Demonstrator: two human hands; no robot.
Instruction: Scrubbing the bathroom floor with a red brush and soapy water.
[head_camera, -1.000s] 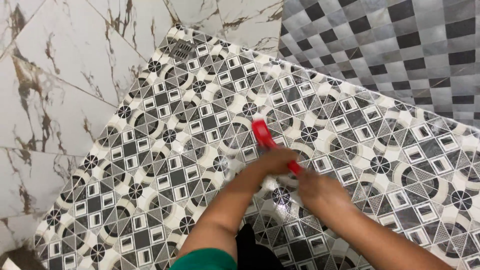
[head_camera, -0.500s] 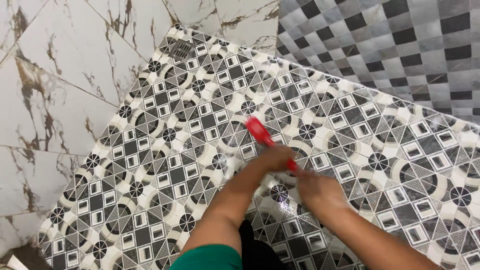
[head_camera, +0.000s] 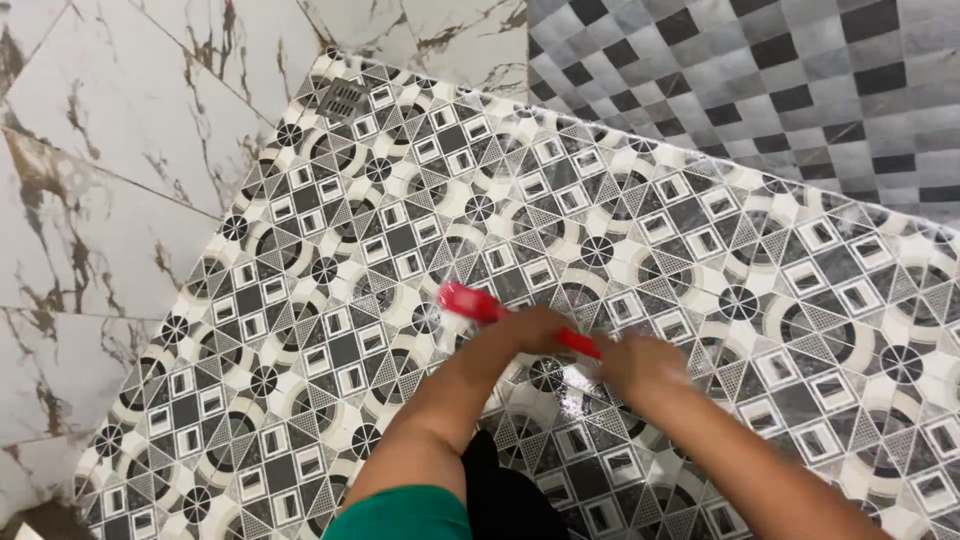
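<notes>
So the marble-look wall (head_camera: 110, 180) fills the upper left of the frame, glossy white with brown veining, big slabs with thin joints; its bottom edge runs diagonally down to the lower left corner where it gets cut off. Near the top, just left of centre, there's a small square metal drain grate (head_camera: 345, 98) set into the corner of the floor; it's too small to make out more than slots.

The patterned floor (head_camera: 330, 300) takes up most of the middle: black, grey and cream tiles with circles, squares and triangles, looks wet and shiny in spots; honestly the pattern is so busy it's hard to tell where one tile ends.

Centre frame, the left hand (head_camera: 530, 332) is clenched around a red scrub brush (head_camera: 470, 304); the brush head sticks out to the upper left of the fist, blurry, pressed down at the floor, bristles not clear; a bit of red handle pokes out on the right side of the fist. The right hand (head_camera: 640, 360) sits just beside that handle end, blurred; can't tell if it's actually gripping the handle or just resting there.

Bottom centre, a green sleeve (head_camera: 405, 515) and something dark are cut off by the frame edge.

Upper right is a checkered wall (head_camera: 760, 90) in grey, black and white small squares, matte-looking.
</notes>
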